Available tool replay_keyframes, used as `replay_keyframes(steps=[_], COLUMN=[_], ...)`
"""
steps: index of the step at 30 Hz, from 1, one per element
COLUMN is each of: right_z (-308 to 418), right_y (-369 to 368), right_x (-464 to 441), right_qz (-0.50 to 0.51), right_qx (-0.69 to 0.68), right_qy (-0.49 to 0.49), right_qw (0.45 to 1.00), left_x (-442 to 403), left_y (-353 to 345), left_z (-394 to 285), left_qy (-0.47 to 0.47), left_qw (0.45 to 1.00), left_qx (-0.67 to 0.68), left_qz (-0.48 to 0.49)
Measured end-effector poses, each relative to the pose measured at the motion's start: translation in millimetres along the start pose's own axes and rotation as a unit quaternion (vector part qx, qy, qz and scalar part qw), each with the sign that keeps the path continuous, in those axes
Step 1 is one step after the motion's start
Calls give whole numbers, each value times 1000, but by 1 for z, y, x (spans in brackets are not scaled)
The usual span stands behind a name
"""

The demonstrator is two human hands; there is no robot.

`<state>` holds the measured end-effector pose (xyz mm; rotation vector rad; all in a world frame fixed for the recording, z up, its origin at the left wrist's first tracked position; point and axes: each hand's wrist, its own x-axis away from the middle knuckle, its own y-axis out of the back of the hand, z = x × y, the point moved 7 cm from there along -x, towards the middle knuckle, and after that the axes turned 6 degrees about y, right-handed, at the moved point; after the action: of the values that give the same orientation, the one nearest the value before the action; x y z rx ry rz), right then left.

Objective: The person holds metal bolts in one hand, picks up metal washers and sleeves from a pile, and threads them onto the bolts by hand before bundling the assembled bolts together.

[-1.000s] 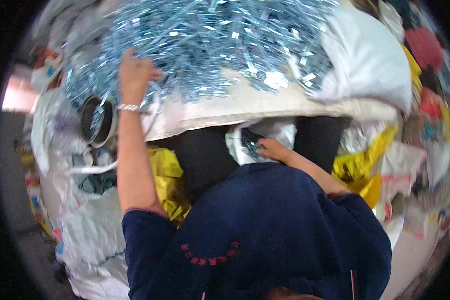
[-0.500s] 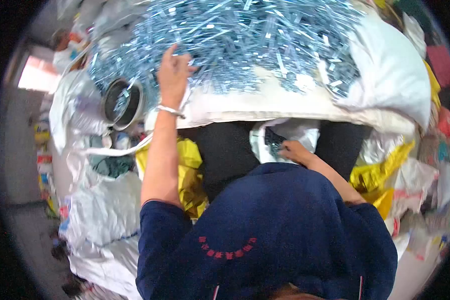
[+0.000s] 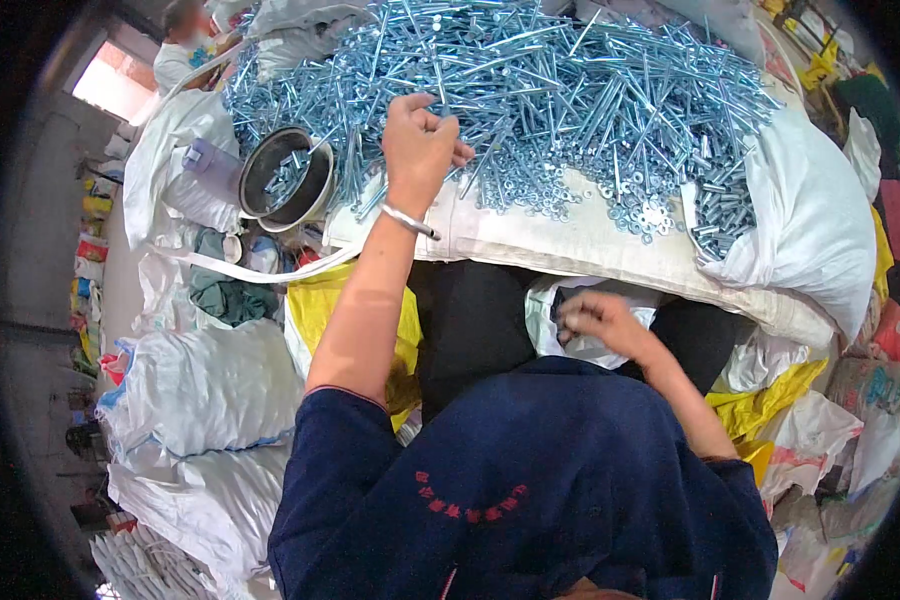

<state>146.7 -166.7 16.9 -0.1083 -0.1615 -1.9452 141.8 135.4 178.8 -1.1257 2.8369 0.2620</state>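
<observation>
My left hand (image 3: 420, 150) is over the near edge of a big heap of shiny metal bolts (image 3: 530, 80), its fingers loosely bent and apart. I see nothing clearly held in it. A metal bangle (image 3: 410, 222) circles that wrist. Small washers (image 3: 642, 205) lie along the heap's front, with short metal sleeves (image 3: 722, 215) at its right end. Down at my lap, my right hand (image 3: 607, 322) hovers over the mouth of a white bag (image 3: 543, 315). Its fingers are curved and apart, slightly blurred; dark contents show beneath them.
A dark-lined bowl (image 3: 315, 200) with a few metal pieces stands left of the heap, near a translucent purple container (image 3: 210, 158). White sacks (image 3: 210, 385) fill the left side; another full sack (image 3: 810, 210) bounds the right. Another person (image 3: 185, 45) is at the far left.
My view has shifted and become sharper. My left hand is now farther right along the heap, its fingers more bent. My right hand has lifted slightly from inside the white bag.
</observation>
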Motion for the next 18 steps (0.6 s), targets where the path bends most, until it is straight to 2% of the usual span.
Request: replay_keyframes(steps=[1, 3, 4, 5, 7, 8, 10, 12, 14, 16, 18], right_z=[22, 65, 86, 108, 158, 172, 208, 223, 233, 240, 236], right_y=[7, 26, 38, 44, 45, 46, 42, 44, 44, 43, 43], right_x=[-11, -35, -46, -59, -81, -96, -112, -140, -163, -181, -200], right_qz=[-9, -69, -126, -163, -189, -187, -222, -215, -205, -207, -187], right_qx=[-94, -73, 38, 78, 233, 238, 322, 339, 356, 399, 418], right_qy=[8, 90, 109, 177, 326, 326, 439, 466, 491, 502, 476], right_qw=[995, 991, 985, 967, 896, 896, 809, 788, 768, 739, 751], left_x=[5, 16, 20, 22, 24, 23, 23, 29, 34, 33, 36], left_y=[2, 2, 1, 0, 0, 0, 6, 0, -7, -12, -10], left_z=[2, 6, 8, 12, 22, 27, 28, 25, 26, 29, 18], left_qy=[11, 37, 37, 35, 43, 42, -13, -14, -104, -127, -223], left_qw=[1000, 998, 998, 997, 995, 995, 992, 989, 973, 972, 959], left_qx=[27, 53, 57, 65, 86, 91, 111, 116, 153, 152, 92], left_qz=[-6, -1, -3, -1, -2, -3, -62, -92, -135, -127, -150])
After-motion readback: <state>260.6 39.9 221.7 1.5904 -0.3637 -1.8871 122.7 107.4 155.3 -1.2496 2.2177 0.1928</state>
